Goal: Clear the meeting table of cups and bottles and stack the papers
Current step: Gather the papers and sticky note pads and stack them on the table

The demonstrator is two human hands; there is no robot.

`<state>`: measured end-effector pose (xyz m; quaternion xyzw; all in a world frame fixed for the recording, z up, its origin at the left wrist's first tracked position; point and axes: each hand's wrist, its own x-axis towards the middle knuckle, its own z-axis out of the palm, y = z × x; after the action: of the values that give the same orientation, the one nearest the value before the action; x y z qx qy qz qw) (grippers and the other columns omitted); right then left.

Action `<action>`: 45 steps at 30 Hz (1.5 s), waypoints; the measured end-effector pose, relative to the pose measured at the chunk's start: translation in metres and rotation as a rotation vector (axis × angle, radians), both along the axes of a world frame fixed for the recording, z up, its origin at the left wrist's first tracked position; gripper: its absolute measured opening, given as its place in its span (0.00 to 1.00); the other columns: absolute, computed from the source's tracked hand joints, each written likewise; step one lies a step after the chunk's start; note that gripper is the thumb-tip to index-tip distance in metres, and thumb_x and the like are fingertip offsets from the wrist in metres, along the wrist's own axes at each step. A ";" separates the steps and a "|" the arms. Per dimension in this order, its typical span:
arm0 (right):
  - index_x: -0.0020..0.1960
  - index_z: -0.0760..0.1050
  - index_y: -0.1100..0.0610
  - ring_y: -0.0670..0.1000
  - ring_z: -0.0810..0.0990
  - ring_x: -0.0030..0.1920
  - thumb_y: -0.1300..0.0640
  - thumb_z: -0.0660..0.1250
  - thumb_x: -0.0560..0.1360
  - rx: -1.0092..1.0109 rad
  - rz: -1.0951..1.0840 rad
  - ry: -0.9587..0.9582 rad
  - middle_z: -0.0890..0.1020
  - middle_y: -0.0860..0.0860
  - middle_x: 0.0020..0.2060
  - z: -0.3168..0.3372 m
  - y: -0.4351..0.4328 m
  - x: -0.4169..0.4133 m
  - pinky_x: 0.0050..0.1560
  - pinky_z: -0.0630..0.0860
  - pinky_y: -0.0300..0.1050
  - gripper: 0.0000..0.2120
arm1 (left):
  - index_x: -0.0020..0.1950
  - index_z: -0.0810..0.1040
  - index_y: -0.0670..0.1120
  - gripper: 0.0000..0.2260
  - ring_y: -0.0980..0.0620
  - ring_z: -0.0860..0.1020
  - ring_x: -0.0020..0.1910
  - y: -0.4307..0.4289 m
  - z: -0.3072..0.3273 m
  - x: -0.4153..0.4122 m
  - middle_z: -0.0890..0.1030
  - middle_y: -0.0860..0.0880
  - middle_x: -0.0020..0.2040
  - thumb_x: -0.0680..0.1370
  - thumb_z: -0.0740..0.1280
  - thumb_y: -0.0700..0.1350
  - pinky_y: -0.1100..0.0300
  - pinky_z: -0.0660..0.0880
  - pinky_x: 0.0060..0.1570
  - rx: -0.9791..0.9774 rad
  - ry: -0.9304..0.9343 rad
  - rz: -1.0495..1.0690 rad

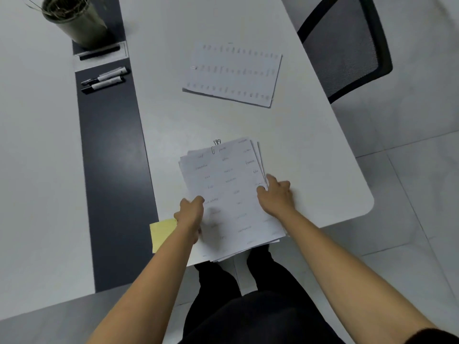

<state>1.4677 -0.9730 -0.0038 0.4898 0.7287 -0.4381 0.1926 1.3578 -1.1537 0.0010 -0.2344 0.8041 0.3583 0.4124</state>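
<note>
A loose stack of white printed papers [229,192] lies at the near edge of the white table [298,145], its sheets fanned unevenly, with paper clips at its far end. My left hand [190,214] grips the stack's left edge, thumb on top. My right hand [275,194] grips the stack's right edge with curled fingers. A second set of printed papers [233,73] lies flat farther away, near the table's right side. No cups or bottles are in view.
A yellow sticky pad [161,232] sits just left of my left wrist. Two markers [104,79] lie on the dark centre strip [111,170]. A potted plant [74,18] stands far left. A black mesh chair [347,45] stands beyond the table's right edge.
</note>
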 end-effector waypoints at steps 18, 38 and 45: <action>0.79 0.59 0.45 0.41 0.69 0.71 0.43 0.59 0.82 0.118 -0.424 0.499 0.68 0.42 0.73 0.111 -0.092 0.137 0.70 0.65 0.40 0.26 | 0.79 0.62 0.58 0.27 0.61 0.70 0.69 -0.099 0.131 0.056 0.70 0.62 0.72 0.82 0.65 0.45 0.55 0.66 0.70 0.574 0.518 -0.448; 0.68 0.73 0.45 0.36 0.78 0.59 0.47 0.66 0.75 0.477 -1.175 0.762 0.81 0.39 0.58 0.155 -0.030 0.438 0.56 0.75 0.32 0.21 | 0.71 0.73 0.54 0.24 0.51 0.78 0.64 0.138 0.189 0.265 0.81 0.52 0.62 0.77 0.71 0.40 0.40 0.71 0.68 0.852 0.467 -0.757; 0.67 0.73 0.46 0.37 0.78 0.58 0.53 0.67 0.78 0.506 -1.105 0.773 0.81 0.41 0.59 0.181 0.110 0.503 0.54 0.73 0.34 0.18 | 0.66 0.75 0.60 0.22 0.50 0.78 0.65 0.248 0.205 0.322 0.81 0.52 0.62 0.74 0.67 0.46 0.42 0.73 0.65 0.911 0.547 -0.684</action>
<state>1.9705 -0.8634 0.1775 0.6264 0.4695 -0.4314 -0.4485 1.6795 -0.9060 0.2056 0.3350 0.6767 0.5595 0.3417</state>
